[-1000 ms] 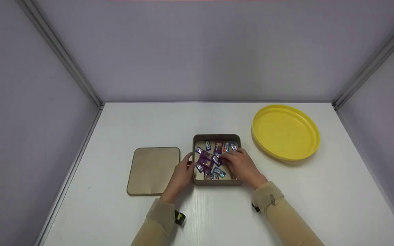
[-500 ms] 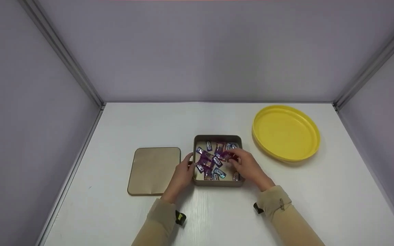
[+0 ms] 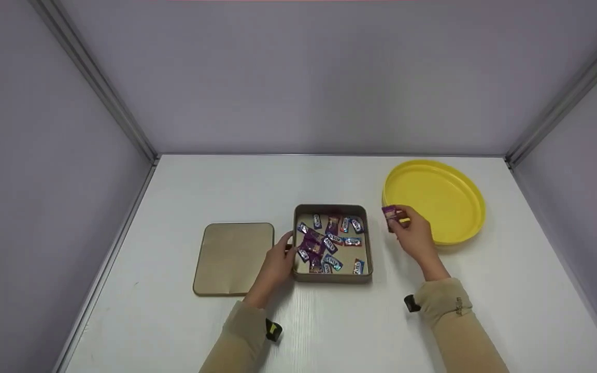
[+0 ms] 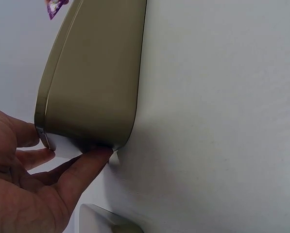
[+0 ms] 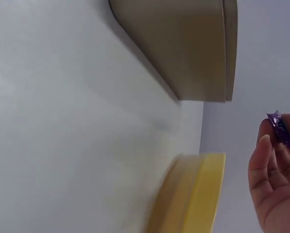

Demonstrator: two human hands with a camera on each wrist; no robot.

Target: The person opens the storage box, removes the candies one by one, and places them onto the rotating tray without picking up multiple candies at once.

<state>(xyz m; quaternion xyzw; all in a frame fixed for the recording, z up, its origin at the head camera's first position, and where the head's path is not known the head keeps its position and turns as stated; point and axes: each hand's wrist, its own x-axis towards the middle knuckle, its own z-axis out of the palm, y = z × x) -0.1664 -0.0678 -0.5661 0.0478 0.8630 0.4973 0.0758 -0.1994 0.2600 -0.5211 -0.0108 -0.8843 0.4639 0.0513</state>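
Looks early on, my read: the lid [image 3: 233, 259] is off the metal tin [image 3: 332, 278], lying flat on the bench [image 3: 329, 331] to the tin's left, nearer the bench's left edge. One purple-wrapped candy [image 3: 389, 213] is out — clamped in the grip of the right hand [image 3: 416, 230], held up off the bench by the near-left rim of the yellow round tray [image 3: 449, 197]. Over the rim or just short of it, can't tell. Tray sits toward the bench's far right corner. Left to do: that candy isn't set down yet, and a loose scatter of wrapped candies [image 3: 313, 248], purple and blue, lies in the tin around mid-bench. Lid not on either. Left hand [image 3: 278, 261] touches the tin's left wall — grip apart, fingers and thumb spaced along the wall, not wrapped round it.
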